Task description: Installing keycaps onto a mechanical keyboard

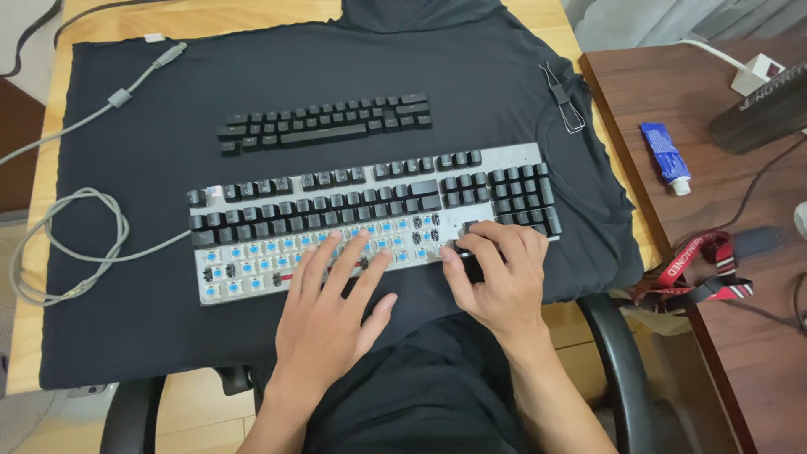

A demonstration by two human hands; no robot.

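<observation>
Keyboard (370, 223) under both; left hand (329, 303) flat, splayed, right hand (496, 277) curled on black keycap (472, 269)

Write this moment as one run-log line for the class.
left hand: flat on keyboard bare switches | right hand: gripping keyboard's lower right edge | loose keycaps: rows on black cloth behind | keycap puller: far right

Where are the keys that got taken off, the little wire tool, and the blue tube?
loose keycaps (324, 124), head view, middle of the rows laid out on the black cloth.
wire tool (561, 95), head view, on its thin shaft.
blue tube (664, 151), head view, on its body.
</observation>
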